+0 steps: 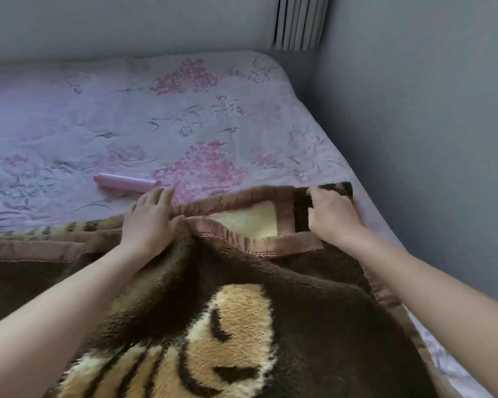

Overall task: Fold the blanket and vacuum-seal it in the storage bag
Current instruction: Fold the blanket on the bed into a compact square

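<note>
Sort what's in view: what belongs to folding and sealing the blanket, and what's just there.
In the job:
blanket
left hand, gripping its edge
right hand, gripping its corner
pink tube, possibly the pump; unclear

Just there:
floral bedspread
curtain

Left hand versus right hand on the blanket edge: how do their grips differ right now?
The left hand lies mostly flat, fingers extended, pressing the blanket hem by its thumb side; the right hand is curled in a closed grip on the corner. The left hand sits nearer the pink tube; the right hand sits nearer the wall. Both hold the same trimmed edge on the bed.
</note>
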Demonstrator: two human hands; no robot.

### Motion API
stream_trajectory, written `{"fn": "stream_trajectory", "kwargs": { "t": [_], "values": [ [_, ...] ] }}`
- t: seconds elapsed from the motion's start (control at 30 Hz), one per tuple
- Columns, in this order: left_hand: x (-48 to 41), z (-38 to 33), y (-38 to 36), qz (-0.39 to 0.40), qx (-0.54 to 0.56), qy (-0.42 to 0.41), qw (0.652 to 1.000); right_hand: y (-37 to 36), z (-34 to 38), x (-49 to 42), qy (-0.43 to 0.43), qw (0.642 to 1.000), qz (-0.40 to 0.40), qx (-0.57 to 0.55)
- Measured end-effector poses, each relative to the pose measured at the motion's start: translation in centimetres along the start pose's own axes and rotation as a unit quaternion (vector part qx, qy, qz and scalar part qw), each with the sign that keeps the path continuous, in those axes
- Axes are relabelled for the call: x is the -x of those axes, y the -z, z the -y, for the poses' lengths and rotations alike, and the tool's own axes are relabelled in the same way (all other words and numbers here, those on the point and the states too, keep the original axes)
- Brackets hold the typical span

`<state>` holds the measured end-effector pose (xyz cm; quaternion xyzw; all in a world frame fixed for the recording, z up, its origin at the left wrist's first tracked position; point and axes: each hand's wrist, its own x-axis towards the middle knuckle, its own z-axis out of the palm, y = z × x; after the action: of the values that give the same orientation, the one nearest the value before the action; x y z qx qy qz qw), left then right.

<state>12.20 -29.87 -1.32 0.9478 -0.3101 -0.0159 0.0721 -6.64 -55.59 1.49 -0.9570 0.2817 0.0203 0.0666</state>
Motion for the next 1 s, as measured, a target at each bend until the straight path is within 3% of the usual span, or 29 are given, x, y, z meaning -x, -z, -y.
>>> {"fn": "stream_trajectory", "kwargs": {
  "t": [0.13, 0.27, 0.43, 0.5, 0.63, 0.7, 0.83, 1.0],
  "values": [
    [1.6, 0.0, -3.6, 0.083, -0.046, -0.044, 0.995, -7.9, -2.9, 1.9, -0.043, 0.967, 0.171, -0.182],
    [1.4, -0.9, -5.0, 0.101, -0.072, -0.080, 0.989, -11.4, -5.1, 1.9, -0.025, 0.958, 0.236, -0.163],
    [-0.1, -2.9, -5.9, 0.160, -0.084, -0.064, 0.981, -9.8, -5.0, 1.0, 0.124, 0.971, 0.201, 0.027],
    [-0.9, -3.9, -6.2, 0.192, -0.110, -0.072, 0.973, -7.0, -5.5, 1.0, 0.138, 0.974, 0.180, 0.005],
    [-3.1, -5.8, -5.9, 0.240, -0.081, -0.060, 0.966, 2.1, -7.3, 0.5, 0.069, 0.987, 0.117, -0.090],
    [-4.5, -6.5, -5.3, 0.211, -0.039, -0.092, 0.972, 5.4, -7.4, 0.1, 0.072, 0.994, 0.080, -0.033],
    [-6.6, -6.4, -5.1, 0.067, 0.067, -0.118, 0.988, 6.0, -6.0, -2.5, 0.070, 0.983, -0.029, 0.170],
    [-7.9, -5.5, -8.1, 0.017, 0.019, -0.051, 0.998, -3.4, -6.1, -6.3, -0.033, 0.969, 0.108, 0.220]
  ]
}}
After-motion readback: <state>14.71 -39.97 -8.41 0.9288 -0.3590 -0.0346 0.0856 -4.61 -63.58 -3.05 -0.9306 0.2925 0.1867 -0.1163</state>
